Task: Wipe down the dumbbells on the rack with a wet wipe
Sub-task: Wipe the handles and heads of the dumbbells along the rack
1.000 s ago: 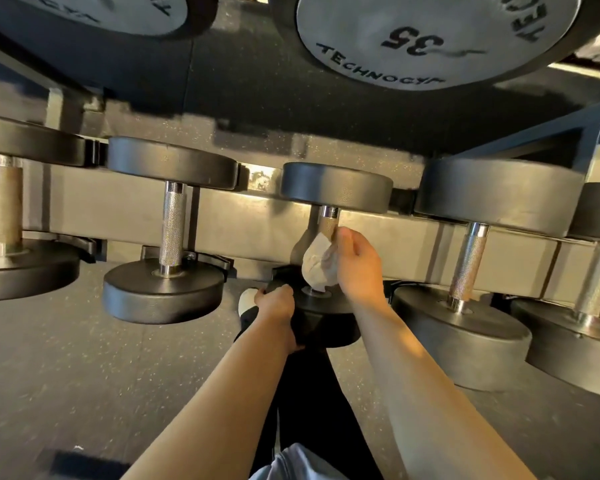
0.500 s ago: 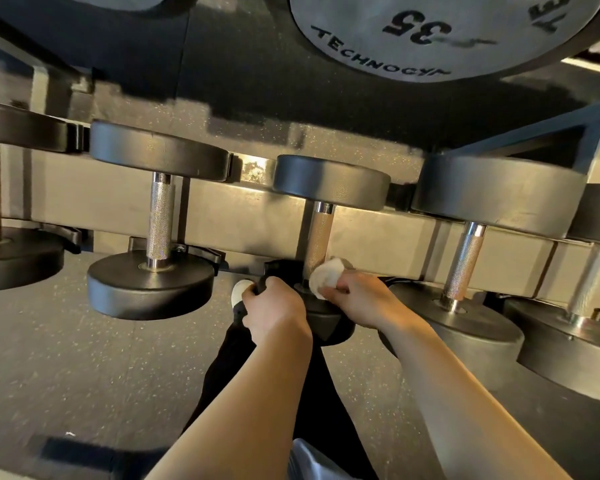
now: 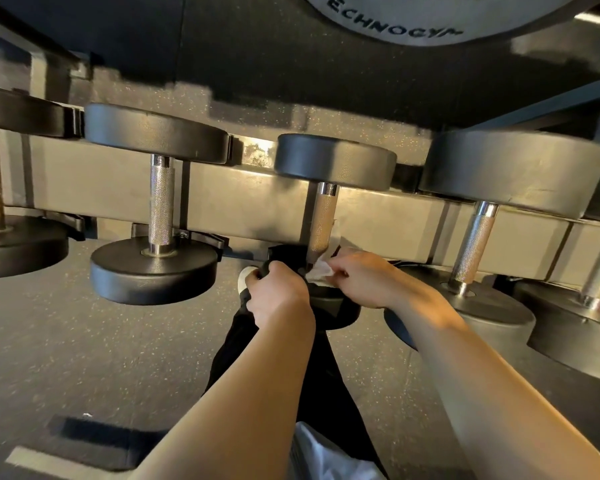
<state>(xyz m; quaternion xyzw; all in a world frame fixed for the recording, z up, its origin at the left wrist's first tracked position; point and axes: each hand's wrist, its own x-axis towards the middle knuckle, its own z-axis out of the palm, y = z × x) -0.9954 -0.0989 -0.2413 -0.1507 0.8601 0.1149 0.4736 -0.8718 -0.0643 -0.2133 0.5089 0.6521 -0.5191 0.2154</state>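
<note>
A dark speckled rubber floor [image 3: 94, 344] spreads under a grey rack [image 3: 243, 199] whose rail runs left to right, with a row of dumbbells lying across it. At the top edge a big round weight plate [image 3: 430, 15] is cut off; only part of its lettering shows.

The middle dumbbell [image 3: 335, 161] has black rubber ends and a knurled steel handle [image 3: 323, 223]. Its near end is mostly hidden behind the two hands. The left hand [image 3: 278, 296] curls over the near rim of that end, its fingertips out of sight. The right hand [image 3: 364, 278] pinches a crumpled white wipe [image 3: 321, 270] against the foot of the handle, where it meets the near end.

The dumbbell to the left [image 3: 156, 202] stands well apart; the one to the right [image 3: 475, 237] is near the right forearm. At the far left another dumbbell is cut off by the frame. A black trouser leg [image 3: 329, 382] and a white shoe tip [image 3: 245, 277] show below the hands.
</note>
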